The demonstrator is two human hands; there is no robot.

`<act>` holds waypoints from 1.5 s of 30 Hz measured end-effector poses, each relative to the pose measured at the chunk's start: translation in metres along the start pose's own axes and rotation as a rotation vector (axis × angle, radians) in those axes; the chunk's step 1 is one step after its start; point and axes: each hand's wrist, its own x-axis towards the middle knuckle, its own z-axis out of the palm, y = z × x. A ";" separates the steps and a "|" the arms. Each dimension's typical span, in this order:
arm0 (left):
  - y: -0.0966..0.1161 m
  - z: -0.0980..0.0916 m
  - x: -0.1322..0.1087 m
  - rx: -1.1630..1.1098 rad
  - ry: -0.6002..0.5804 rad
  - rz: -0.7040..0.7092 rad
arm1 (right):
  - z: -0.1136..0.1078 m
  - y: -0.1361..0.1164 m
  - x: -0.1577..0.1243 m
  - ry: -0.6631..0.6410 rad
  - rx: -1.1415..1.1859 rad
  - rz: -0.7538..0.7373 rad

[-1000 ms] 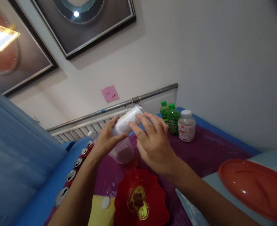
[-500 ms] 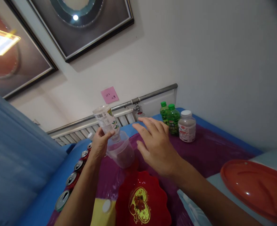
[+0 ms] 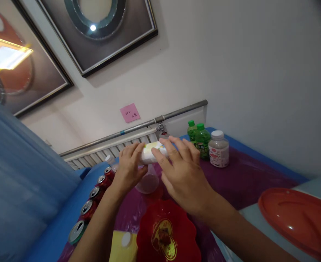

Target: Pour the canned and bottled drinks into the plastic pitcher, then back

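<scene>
In the head view, my left hand is closed around one end of a bottle with a white label, which lies level in the air. My right hand has its fingers curved over the bottle's other end, which is hidden behind them. Below the bottle stands a translucent plastic pitcher, partly covered by my hands. In front of it sits a red scalloped dish with a gold heart pattern and something brown in its middle. A white cap rests on yellow paper.
Several opened cans line the left side, with a clear bottle beyond them. Two green bottles and a white-capped jar stand at the back right. A bin with a red lid is at right.
The bottle has gone from upside down over the pitcher to level above it. My right hand has moved onto its other end. The view has shifted slightly.
</scene>
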 end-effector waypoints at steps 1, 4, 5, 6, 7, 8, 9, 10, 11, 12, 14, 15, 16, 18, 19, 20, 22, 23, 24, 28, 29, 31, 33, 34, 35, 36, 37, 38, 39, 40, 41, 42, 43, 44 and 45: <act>0.007 -0.002 0.002 0.065 -0.016 0.056 | 0.002 -0.001 0.000 -0.056 -0.009 0.012; 0.024 -0.008 0.005 0.166 -0.064 0.167 | 0.010 -0.001 -0.002 -0.203 -0.007 0.074; 0.028 -0.009 0.005 0.178 -0.073 0.187 | 0.012 -0.001 -0.002 -0.226 -0.002 0.092; 0.031 -0.010 0.005 0.184 -0.076 0.200 | 0.015 -0.001 -0.003 -0.229 0.006 0.098; 0.033 -0.011 0.005 0.184 -0.068 0.204 | 0.017 0.000 -0.003 -0.219 0.015 0.094; 0.034 -0.012 0.005 0.177 -0.057 0.204 | 0.018 0.000 -0.004 -0.203 0.025 0.082; 0.035 -0.013 0.005 0.164 -0.051 0.203 | 0.020 0.000 -0.004 -0.188 0.035 0.068; 0.036 -0.015 0.004 0.148 -0.051 0.204 | 0.021 0.000 -0.005 -0.178 0.044 0.055; 0.038 -0.017 0.002 0.130 -0.053 0.210 | 0.023 0.001 -0.005 -0.175 0.051 0.042; 0.040 -0.021 0.000 0.115 -0.050 0.215 | 0.024 0.003 -0.005 -0.177 0.057 0.033; 0.046 -0.033 -0.010 0.073 0.011 0.187 | 0.026 0.008 -0.005 -0.174 0.074 0.032; 0.048 -0.039 -0.019 0.046 0.080 0.130 | 0.027 0.011 -0.005 -0.165 0.082 0.042; 0.048 -0.046 -0.030 0.022 0.160 0.038 | 0.027 0.015 -0.004 -0.152 0.089 0.061; 0.044 -0.054 -0.063 -0.018 0.282 -0.243 | 0.027 0.023 -0.003 -0.120 0.096 0.113; 0.039 -0.054 -0.083 -0.006 0.268 -0.401 | 0.026 0.026 -0.002 -0.102 0.097 0.135; 0.033 -0.051 -0.105 -0.023 0.182 -0.524 | 0.025 0.029 -0.001 -0.085 0.099 0.152; 0.018 -0.037 -0.150 -0.095 -0.115 -0.776 | 0.023 0.031 0.000 -0.062 0.111 0.167; 0.012 -0.028 -0.170 -0.124 -0.286 -0.886 | 0.022 0.031 0.000 -0.055 0.117 0.166; 0.007 -0.018 -0.188 -0.152 -0.452 -0.971 | 0.022 0.030 0.000 -0.049 0.119 0.162; 0.004 0.009 -0.223 -0.173 -0.626 -1.039 | 0.026 0.027 -0.002 -0.044 0.118 0.126; 0.005 0.011 -0.225 -0.171 -0.626 -1.033 | 0.028 0.026 -0.003 -0.047 0.120 0.118; 0.007 0.012 -0.226 -0.178 -0.628 -1.028 | 0.031 0.026 -0.005 -0.058 0.128 0.112; 0.008 0.010 -0.225 -0.192 -0.613 -1.031 | 0.034 0.026 -0.005 -0.070 0.138 0.116; 0.007 0.007 -0.223 -0.194 -0.604 -1.035 | 0.035 0.026 -0.005 -0.079 0.147 0.114; 0.007 0.004 -0.220 -0.210 -0.571 -1.056 | 0.036 0.024 -0.006 -0.088 0.161 0.107; 0.007 0.000 -0.216 -0.256 -0.503 -1.099 | 0.037 0.022 -0.006 -0.100 0.181 0.094; 0.006 -0.004 -0.209 -0.336 -0.393 -1.157 | 0.037 0.019 -0.006 -0.116 0.207 0.078; 0.007 -0.010 -0.201 -0.446 -0.245 -1.222 | 0.037 0.015 -0.007 -0.139 0.238 0.058; 0.007 -0.016 -0.190 -0.574 -0.074 -1.282 | 0.037 0.011 -0.008 -0.165 0.271 0.039; 0.009 -0.022 -0.178 -0.707 0.100 -1.328 | 0.037 0.006 -0.008 -0.195 0.305 0.023; 0.010 -0.028 -0.165 -0.822 0.242 -1.354 | 0.037 0.001 -0.009 -0.226 0.338 0.009; 0.013 -0.033 -0.153 -0.910 0.338 -1.359 | 0.036 -0.003 -0.010 -0.253 0.367 -0.002; 0.016 -0.037 -0.140 -0.981 0.407 -1.349 | 0.036 -0.006 -0.012 -0.272 0.390 -0.012; 0.019 -0.040 -0.130 -1.033 0.443 -1.328 | 0.035 -0.009 -0.012 -0.287 0.408 -0.019; 0.022 -0.042 -0.121 -1.067 0.454 -1.302 | 0.034 -0.011 -0.013 -0.294 0.421 -0.023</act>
